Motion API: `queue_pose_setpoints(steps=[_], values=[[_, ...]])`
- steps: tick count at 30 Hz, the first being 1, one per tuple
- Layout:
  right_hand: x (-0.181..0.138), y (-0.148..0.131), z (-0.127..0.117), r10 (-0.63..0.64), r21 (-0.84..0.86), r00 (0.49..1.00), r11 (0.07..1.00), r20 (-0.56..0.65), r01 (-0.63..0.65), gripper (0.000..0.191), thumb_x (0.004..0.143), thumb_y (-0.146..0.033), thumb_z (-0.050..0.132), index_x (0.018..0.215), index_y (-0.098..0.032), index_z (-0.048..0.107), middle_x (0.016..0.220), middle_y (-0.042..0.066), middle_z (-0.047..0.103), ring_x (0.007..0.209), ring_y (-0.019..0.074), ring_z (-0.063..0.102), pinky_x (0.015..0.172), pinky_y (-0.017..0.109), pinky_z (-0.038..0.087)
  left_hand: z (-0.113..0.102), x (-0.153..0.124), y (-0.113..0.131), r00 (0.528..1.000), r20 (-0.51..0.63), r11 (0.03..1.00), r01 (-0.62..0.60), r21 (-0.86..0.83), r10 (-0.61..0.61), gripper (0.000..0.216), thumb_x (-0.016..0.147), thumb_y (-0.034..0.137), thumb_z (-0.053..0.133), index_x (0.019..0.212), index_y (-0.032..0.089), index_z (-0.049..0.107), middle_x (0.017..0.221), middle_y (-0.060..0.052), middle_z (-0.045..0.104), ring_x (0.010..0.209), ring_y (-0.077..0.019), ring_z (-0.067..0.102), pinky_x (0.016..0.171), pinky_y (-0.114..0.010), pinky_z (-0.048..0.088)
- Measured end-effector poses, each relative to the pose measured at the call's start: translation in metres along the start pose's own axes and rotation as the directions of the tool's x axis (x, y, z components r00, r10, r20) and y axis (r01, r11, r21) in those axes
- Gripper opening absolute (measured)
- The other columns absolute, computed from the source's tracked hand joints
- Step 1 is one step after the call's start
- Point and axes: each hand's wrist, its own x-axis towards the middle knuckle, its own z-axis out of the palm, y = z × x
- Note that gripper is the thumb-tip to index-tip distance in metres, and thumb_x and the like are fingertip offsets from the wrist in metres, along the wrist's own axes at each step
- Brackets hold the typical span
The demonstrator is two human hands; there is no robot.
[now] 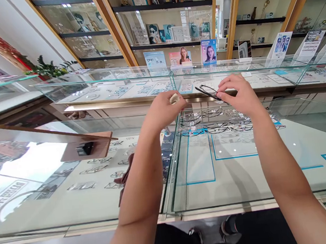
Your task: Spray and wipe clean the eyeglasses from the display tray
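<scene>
My right hand (239, 93) pinches a pair of dark-framed eyeglasses (208, 90) by one side, above the glass counter. One lens and a dark temple point toward my left hand. My left hand (164, 109) is closed around a small, crumpled beige piece (174, 98), perhaps cloth; most of it is hidden by the fingers. A gap separates this hand from the eyeglasses. Below both hands, several pairs of eyeglasses (214, 127) lie in rows on the right part of the counter. A dark brown cloth (125, 175) shows partly behind my left forearm.
A wood-backed mirror (83, 136) stands tilted at the left. The glass counter (231, 188) spans the front, with blue-edged sheets (199, 161) inside. Behind it runs another glass display case (110, 90) with more eyewear and upright cards (209, 52). Shelves (162, 5) line the wall.
</scene>
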Motion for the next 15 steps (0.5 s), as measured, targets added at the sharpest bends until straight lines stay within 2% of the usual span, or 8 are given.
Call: queue_pose_setpoints(steps=[3, 7, 10, 15], values=[[0.001, 0.030, 0.018, 0.178, -0.173, 0.970, 0.974, 0.168, -0.149, 0.013, 0.090, -0.023, 0.068, 0.080, -0.025, 0.076, 0.108, 0.007, 0.073, 0.114, 0.0308, 0.058, 0.105, 0.054, 0.044, -0.017, -0.005, 0.005, 0.999, 0.021, 0.997, -0.042, -0.068, 0.044, 0.017, 0.076, 0.021, 0.068, 0.060, 0.021, 0.061, 0.057, 0.000, 0.052, 0.051, -0.0109, 0.039, 0.045, -0.024, 0.027], [-0.004, 0.056, 0.047, 0.325, -0.394, 0.891, 0.900, 0.318, -0.187, 0.018, 0.094, -0.020, 0.062, 0.084, -0.021, 0.077, 0.116, 0.010, 0.073, 0.116, 0.0317, 0.055, 0.103, 0.051, 0.041, -0.023, -0.016, 0.018, 0.986, 0.158, 0.987, -0.033, -0.157, 0.058, 0.015, 0.078, 0.019, 0.064, 0.064, 0.019, 0.059, 0.059, 0.000, 0.050, 0.053, -0.0080, 0.039, 0.052, -0.024, 0.031], [-0.011, 0.069, 0.063, 0.363, -0.482, 0.850, 0.863, 0.382, -0.152, 0.021, 0.096, -0.021, 0.059, 0.091, -0.021, 0.079, 0.118, 0.011, 0.072, 0.115, 0.0302, 0.053, 0.101, 0.047, 0.040, -0.021, -0.021, 0.025, 0.968, 0.242, 0.978, -0.014, -0.209, 0.065, 0.015, 0.079, 0.020, 0.060, 0.066, 0.020, 0.053, 0.060, 0.000, 0.047, 0.051, -0.0063, 0.035, 0.051, -0.023, 0.028], [-0.022, 0.083, 0.080, 0.372, -0.523, 0.839, 0.843, 0.397, -0.127, 0.025, 0.097, -0.017, 0.056, 0.091, -0.020, 0.080, 0.119, 0.014, 0.071, 0.116, 0.0307, 0.049, 0.101, 0.048, 0.037, -0.017, -0.016, 0.024, 0.968, 0.236, 0.954, -0.016, -0.300, 0.090, 0.020, 0.072, 0.017, 0.059, 0.058, 0.022, 0.047, 0.060, -0.004, 0.043, 0.058, -0.0156, 0.045, 0.052, -0.031, 0.035]])
